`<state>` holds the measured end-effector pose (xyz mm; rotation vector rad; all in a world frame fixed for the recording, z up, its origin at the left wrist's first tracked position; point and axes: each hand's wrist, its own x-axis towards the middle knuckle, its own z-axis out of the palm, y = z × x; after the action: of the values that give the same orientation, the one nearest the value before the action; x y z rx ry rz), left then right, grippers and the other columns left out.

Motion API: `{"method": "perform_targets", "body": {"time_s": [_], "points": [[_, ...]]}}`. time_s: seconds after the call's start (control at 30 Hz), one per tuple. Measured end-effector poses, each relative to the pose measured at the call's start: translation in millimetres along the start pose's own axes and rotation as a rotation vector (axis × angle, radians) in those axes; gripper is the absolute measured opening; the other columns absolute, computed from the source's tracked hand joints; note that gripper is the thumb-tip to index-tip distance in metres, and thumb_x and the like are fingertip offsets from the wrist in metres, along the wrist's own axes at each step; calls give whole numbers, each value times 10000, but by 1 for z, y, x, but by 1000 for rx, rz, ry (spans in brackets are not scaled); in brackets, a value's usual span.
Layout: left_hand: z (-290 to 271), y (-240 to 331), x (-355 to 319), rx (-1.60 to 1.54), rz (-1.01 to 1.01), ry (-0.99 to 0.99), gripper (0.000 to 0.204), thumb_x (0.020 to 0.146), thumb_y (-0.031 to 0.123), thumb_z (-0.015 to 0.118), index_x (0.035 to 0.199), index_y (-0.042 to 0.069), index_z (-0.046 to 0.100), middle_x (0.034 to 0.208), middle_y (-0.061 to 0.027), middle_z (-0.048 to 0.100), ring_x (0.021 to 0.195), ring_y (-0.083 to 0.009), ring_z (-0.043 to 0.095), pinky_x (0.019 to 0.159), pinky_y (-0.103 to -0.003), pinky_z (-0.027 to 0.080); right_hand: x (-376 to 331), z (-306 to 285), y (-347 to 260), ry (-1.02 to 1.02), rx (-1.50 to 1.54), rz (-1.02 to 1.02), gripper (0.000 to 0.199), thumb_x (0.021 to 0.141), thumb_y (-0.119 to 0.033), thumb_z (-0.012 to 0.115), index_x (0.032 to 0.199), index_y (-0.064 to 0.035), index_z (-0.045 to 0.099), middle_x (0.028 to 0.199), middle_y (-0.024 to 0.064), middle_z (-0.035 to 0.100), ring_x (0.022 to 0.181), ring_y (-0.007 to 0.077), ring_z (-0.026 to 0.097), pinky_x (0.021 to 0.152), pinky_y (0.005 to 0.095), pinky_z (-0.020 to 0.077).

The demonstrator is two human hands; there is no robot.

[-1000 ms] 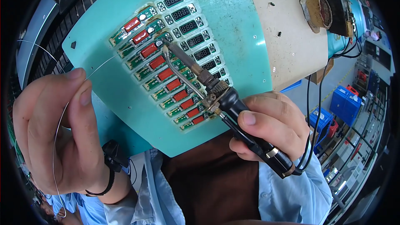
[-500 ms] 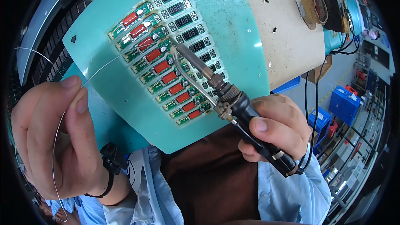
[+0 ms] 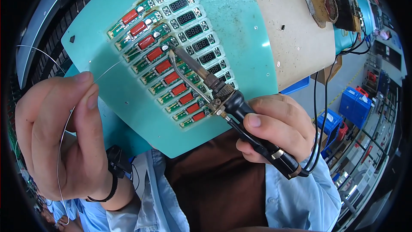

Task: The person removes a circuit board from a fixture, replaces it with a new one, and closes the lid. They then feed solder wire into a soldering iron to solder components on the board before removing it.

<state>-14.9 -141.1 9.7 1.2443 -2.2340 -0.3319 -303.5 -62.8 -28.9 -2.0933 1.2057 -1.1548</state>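
Note:
My left hand (image 3: 60, 133) pinches a thin silvery solder wire (image 3: 108, 69) between thumb and forefinger. Its far end reaches the lower-left edge of a row of small green circuit boards (image 3: 146, 42). Each board carries a red block component and a round capacitor, with a black digit display (image 3: 194, 31) on its right part. They sit in a turquoise panel (image 3: 246, 38). Wrapped around the black handle of a soldering iron (image 3: 235, 102), my right hand (image 3: 281, 124) holds it slantwise, tip over the boards' middle. A bent metal tube is clamped along the iron; the tip's exact contact is hard to see.
A beige board (image 3: 296, 51) with a few tiny dark parts lies beyond the panel. A brown cup-like holder (image 3: 322, 4) stands at upper right. Black cables (image 3: 315, 103) trail from the iron. Blue bins (image 3: 355, 105) and a rack are farther right.
The iron and my right hand have shifted left and slightly down along the boards. My left hand has moved slightly right and up, and the panel slightly left. The wire's end has drawn back from the capacitors.

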Motion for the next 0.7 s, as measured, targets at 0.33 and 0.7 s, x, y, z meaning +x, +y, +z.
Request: {"method": "perform_targets", "body": {"time_s": [0.33, 0.7], "points": [[3, -3, 1, -15, -3, -17, 153, 936, -160, 661, 1076, -114, 700, 1051, -210, 733, 902, -206, 731, 733, -240, 589, 0, 2, -2, 18, -16, 8, 330, 883, -139, 845, 1163, 1, 742, 957, 144, 722, 746, 239, 715, 606, 319, 551], [1, -1, -2, 5, 4, 28, 170, 929, -169, 664, 1090, -126, 696, 1058, -232, 733, 916, -233, 730, 763, -272, 605, -3, -1, -3, -6, 0, 9, 357, 874, -135, 854, 1181, 1, 732, 973, 139, 717, 777, 250, 724, 624, 324, 562]]}}
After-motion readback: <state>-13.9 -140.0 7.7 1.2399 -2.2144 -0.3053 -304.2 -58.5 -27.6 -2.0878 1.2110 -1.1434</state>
